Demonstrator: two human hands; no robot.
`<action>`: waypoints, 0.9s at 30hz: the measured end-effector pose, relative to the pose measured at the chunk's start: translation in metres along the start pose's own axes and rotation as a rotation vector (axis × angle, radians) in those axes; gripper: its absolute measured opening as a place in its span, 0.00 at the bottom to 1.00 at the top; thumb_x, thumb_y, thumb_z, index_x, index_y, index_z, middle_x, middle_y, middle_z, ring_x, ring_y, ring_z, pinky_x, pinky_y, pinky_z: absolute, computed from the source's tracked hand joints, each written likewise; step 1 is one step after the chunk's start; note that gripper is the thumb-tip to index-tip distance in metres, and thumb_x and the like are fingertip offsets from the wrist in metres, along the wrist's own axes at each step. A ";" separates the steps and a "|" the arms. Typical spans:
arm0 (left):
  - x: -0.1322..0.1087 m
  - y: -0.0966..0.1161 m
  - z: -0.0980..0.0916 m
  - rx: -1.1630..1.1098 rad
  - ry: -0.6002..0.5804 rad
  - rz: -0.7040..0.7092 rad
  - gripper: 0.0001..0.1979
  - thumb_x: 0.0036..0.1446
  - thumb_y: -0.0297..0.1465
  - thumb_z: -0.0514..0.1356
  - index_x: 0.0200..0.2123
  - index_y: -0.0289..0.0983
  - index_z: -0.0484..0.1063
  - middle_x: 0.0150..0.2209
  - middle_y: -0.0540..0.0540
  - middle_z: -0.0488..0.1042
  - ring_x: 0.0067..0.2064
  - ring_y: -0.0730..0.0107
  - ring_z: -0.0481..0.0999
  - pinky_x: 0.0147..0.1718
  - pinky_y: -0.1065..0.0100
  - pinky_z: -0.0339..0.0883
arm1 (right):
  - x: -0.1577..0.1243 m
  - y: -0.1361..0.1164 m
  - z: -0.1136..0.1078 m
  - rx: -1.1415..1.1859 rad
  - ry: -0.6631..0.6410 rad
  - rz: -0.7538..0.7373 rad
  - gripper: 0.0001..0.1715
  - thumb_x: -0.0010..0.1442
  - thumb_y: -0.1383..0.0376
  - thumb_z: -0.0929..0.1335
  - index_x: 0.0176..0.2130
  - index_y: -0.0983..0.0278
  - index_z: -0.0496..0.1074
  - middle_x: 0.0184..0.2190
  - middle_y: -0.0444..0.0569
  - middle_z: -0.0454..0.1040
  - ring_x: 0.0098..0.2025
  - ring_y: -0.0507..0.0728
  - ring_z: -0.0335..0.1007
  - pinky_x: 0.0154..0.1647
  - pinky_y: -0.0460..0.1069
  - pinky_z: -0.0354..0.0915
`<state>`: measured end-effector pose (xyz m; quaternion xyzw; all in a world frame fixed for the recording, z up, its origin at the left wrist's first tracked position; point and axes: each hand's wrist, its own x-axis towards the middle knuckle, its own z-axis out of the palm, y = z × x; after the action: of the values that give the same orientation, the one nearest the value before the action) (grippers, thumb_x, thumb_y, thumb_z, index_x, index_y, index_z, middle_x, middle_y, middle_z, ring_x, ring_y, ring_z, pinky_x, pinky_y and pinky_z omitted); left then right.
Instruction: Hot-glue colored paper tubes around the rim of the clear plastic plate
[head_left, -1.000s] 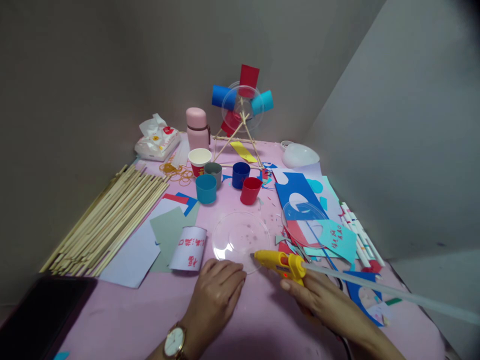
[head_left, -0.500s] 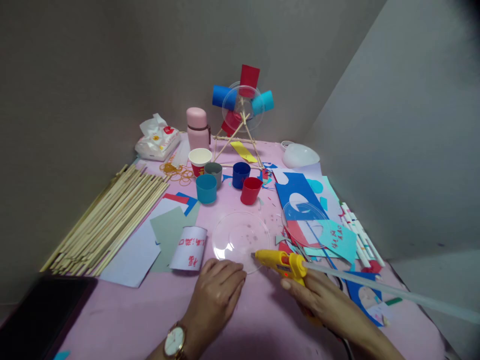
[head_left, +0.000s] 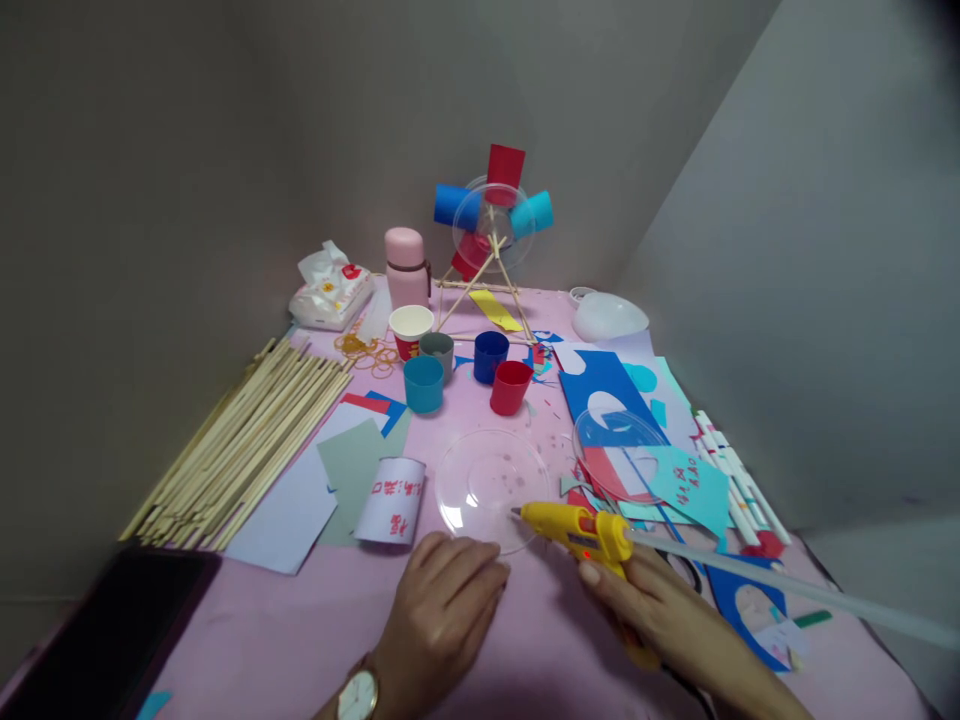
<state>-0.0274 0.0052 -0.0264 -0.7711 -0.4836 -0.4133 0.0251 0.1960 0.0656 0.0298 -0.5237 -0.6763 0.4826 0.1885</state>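
Left hand (head_left: 450, 598) has eased slightly back (its grip I can't tell), right hand (head_left: 660, 605) clasping glue gun (head_left: 571, 526), likely gluing clear disc (head_left: 471, 478), needing steadiness next.

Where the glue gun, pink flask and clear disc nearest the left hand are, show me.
Glue gun (head_left: 566, 524), head view: its yellow barrel.
Pink flask (head_left: 406, 287), head view: its lower body.
Clear disc (head_left: 491, 487), head view: its middle.

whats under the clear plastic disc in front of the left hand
Pink tabletop shows through the clear disc; whether the dark spots are on or under it, I can't tell. Glare hides a patch, and the yellow glue gun covers some of its right edge.
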 end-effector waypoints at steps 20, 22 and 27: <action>-0.026 -0.058 -0.055 0.531 -0.136 -0.684 0.16 0.59 0.43 0.48 0.40 0.39 0.67 0.33 0.40 0.76 0.35 0.52 0.77 0.30 0.61 0.66 | -0.027 0.046 -0.007 0.905 0.147 0.114 0.30 0.54 0.41 0.66 0.33 0.65 0.74 0.28 0.52 0.79 0.14 0.49 0.66 0.15 0.43 0.56; -0.023 -0.055 -0.058 0.516 -0.201 -0.744 0.14 0.59 0.42 0.48 0.35 0.41 0.67 0.30 0.44 0.77 0.31 0.55 0.78 0.27 0.64 0.62 | -0.033 0.051 -0.007 0.960 0.147 0.126 0.29 0.55 0.42 0.66 0.34 0.65 0.75 0.27 0.52 0.79 0.14 0.49 0.67 0.15 0.42 0.57; -0.019 -0.032 -0.055 0.242 -0.008 -0.912 0.12 0.52 0.42 0.53 0.30 0.42 0.68 0.19 0.53 0.72 0.20 0.66 0.72 0.22 0.69 0.59 | -0.031 0.047 0.002 1.070 0.165 0.139 0.28 0.53 0.42 0.67 0.36 0.64 0.73 0.19 0.45 0.74 0.14 0.49 0.67 0.16 0.41 0.57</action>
<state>-0.0899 -0.0156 -0.0143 -0.4730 -0.8178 -0.3200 -0.0714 0.2309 0.0357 -0.0034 -0.4342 -0.2829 0.7279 0.4489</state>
